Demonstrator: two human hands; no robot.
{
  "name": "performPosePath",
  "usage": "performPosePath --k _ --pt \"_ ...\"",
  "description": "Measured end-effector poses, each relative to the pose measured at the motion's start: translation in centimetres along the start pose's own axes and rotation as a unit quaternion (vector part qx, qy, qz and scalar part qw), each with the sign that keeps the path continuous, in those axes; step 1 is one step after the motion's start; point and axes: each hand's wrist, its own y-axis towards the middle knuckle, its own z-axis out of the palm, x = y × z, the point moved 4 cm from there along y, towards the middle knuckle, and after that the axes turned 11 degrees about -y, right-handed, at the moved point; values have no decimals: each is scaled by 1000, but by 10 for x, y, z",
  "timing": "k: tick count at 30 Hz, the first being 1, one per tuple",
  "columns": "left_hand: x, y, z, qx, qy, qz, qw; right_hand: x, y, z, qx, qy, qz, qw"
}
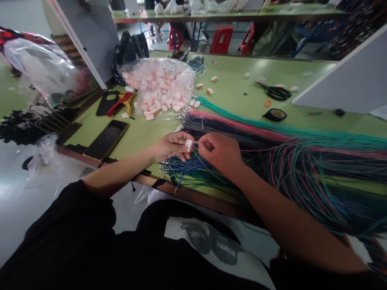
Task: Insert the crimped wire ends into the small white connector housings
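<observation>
My left hand point(173, 146) pinches a small white connector housing point(189, 145) between thumb and fingers. Close beside it on the right, my right hand point(220, 150) is closed, thumb and forefinger pressed on a thin wire at the housing's side. A blue wire point(205, 161) trails down and right from the housing. Beneath both hands lie bundles of long wires: dark ones point(254, 139), pink ones point(242, 127), green ones point(229, 110) and blue ones point(184, 166). Their bright metal ends point left.
Behind the hands sits a clear plastic bag point(165, 82) of white and orange connector housings. Left of it are red-yellow pliers point(121, 104) and a phone point(107, 139). Scissors point(275, 92) and black tape point(275, 114) lie at the right. A grey panel point(347, 76) rises at the right edge.
</observation>
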Motion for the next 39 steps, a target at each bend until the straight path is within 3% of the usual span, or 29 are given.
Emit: performPosePath --k 10,15,20,23,25,27,29,31,32,35,39 --pt "1 -3 4 -18 68 42 997 0 -3 15 15 108 34 993" --pt "2 0 0 -40 58 46 996 -8 4 15 58 170 23 984" --pt "3 1 -1 -42 66 40 996 -4 2 15 55 174 23 983" --pt "2 0 -1 -43 61 37 997 -6 6 11 101 188 0 977" --pt "0 0 -3 -47 50 44 997 -26 18 3 139 198 -1 970" --pt "-4 1 -5 -56 37 62 996 -66 35 -9 120 153 58 979" --pt "-5 2 -7 -59 32 71 995 -119 51 -23 55 -9 164 985" --pt "-6 3 -8 -55 33 68 996 -161 62 -26 73 -174 213 959" --pt "-5 3 -8 -53 32 64 996 -177 64 -23 88 -192 220 953" --pt "-5 4 -8 -51 26 59 997 -202 61 -9 145 -213 213 942" --pt "-5 4 -9 -55 22 54 997 -210 50 0 164 -238 205 935"
